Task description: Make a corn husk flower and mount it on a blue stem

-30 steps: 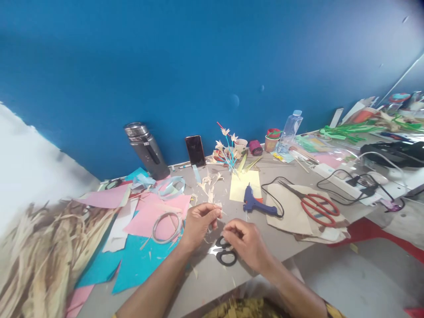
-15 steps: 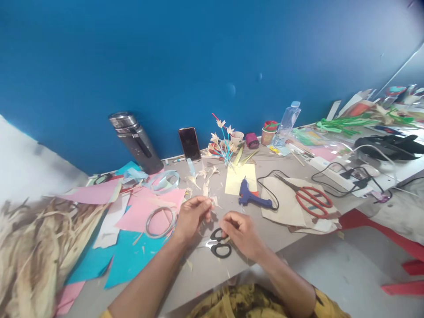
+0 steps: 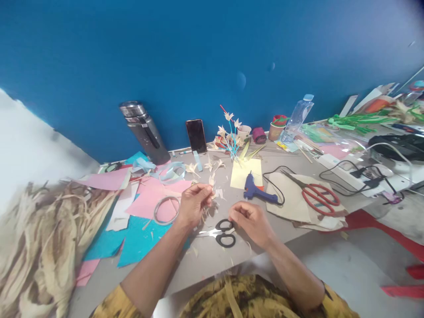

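A grey bench [image 3: 212,265] strewn with scraps runs along a blue wall [image 3: 198,57], with a white wall [image 3: 23,132] at the left. Black-handled scissors [image 3: 217,232] lie on it between the two hands, their long axis nearly crosswise, blades pointing left and finger loops right (just beside the right hand [image 3: 251,223]). Both hands have fingers drawn in toward the thumb; whether either grips anything, I cannot tell. Beyond the left hand [image 3: 194,204], pale husk pieces [image 3: 212,179] point various ways.
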A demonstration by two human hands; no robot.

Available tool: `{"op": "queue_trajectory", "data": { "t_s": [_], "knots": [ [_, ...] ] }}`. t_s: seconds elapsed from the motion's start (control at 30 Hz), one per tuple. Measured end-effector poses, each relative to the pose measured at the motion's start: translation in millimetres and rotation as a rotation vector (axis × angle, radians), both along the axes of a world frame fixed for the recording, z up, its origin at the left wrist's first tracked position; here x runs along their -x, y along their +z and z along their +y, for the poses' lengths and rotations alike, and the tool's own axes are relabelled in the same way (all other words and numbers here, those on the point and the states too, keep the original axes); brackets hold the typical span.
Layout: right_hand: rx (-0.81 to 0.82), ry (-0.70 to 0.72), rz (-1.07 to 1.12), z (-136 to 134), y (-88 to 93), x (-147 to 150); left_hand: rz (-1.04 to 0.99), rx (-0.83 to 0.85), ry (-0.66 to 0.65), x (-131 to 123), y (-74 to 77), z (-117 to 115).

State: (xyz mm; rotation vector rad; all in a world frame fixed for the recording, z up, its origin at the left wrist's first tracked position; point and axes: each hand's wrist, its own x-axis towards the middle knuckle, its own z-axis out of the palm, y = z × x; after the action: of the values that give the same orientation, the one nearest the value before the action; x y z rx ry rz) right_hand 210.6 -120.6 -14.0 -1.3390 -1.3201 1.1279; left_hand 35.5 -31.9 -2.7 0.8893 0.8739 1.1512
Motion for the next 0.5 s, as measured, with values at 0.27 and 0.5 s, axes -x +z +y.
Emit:
{"op": "queue_trajectory", "data": {
  "t_s": [0.27, 0.5],
  "knots": [
    [0.066, 0.035, 0.014, 0.1, -2.8, 7.3, -0.010, 0.005, -0.019, -4.1, -2.6, -4.6],
    [0.074, 0.044, -0.003, -3.5, -6.2, 8.3, -0.017, 0.000, -0.067, -2.3, -5.9, -5.5]
  ]
}}
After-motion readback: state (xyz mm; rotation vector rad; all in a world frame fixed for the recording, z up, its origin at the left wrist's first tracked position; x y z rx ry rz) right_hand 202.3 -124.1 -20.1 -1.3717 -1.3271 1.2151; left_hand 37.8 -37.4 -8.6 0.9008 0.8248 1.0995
